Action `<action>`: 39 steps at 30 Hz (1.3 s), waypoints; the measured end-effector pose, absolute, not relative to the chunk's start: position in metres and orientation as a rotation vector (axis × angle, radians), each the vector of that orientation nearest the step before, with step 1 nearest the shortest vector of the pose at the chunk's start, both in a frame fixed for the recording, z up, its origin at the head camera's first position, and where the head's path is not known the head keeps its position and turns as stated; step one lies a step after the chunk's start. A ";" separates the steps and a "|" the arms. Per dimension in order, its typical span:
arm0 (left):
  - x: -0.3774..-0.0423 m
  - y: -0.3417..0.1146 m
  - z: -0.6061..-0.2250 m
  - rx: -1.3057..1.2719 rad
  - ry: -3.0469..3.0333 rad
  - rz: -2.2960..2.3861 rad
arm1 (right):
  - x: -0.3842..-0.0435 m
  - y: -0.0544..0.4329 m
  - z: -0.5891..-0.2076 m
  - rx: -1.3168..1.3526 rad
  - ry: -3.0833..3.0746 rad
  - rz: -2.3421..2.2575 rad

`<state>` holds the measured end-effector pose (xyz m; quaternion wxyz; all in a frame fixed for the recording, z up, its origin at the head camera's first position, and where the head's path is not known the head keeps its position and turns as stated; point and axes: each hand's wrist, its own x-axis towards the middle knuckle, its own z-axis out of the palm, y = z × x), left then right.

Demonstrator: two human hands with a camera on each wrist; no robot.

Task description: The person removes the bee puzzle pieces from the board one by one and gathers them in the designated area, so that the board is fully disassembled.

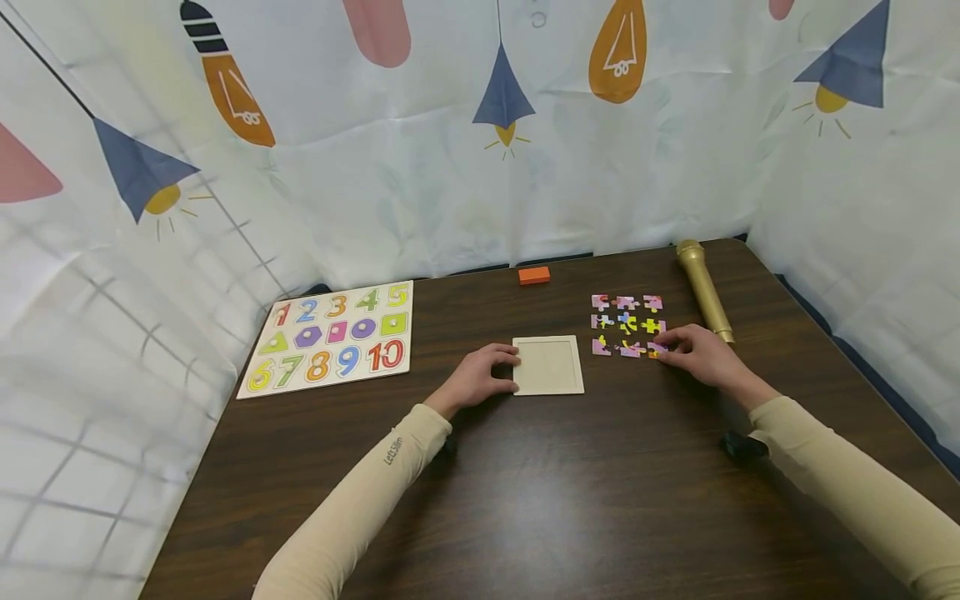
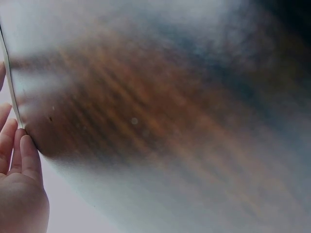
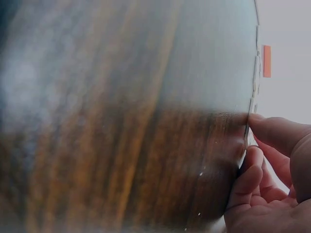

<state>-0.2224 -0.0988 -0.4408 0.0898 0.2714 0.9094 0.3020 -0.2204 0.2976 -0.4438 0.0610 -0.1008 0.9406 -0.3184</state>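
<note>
My left hand [image 1: 477,379] rests against the left edge of a shallow, cream-coloured square puzzle tray [image 1: 521,367], fingers near its upper corner and thumb near the lower one. In the left wrist view, the fingers [image 2: 30,158] reach fairly straight to the tray's thin edge. Several pink and yellow jigsaw pieces [image 1: 627,322] lie in loose rows to the right of the tray. At the lower right of these rows, my right hand [image 1: 703,357] pinches a jigsaw piece [image 1: 654,353] between thumb and fingers, partly hiding it. The right wrist view shows the thumb [image 3: 272,130] at that piece.
A number-and-shape board [image 1: 315,392] lies at the left of the dark wooden table [image 1: 525,517]. An orange block [image 1: 534,276] sits near the back edge. Just beyond my right hand lies a gold microphone-shaped object [image 1: 705,292]. A patterned curtain [image 1: 450,183] stands behind the table.
</note>
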 end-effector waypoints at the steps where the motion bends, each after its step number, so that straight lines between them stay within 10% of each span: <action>1: -0.223 -0.099 -0.441 0.807 2.706 0.900 | -0.221 0.298 -0.444 -0.310 2.847 -0.963; 39: -0.223 -0.098 -0.440 0.821 2.704 0.877 | -0.219 0.303 -0.444 -0.241 2.771 -1.054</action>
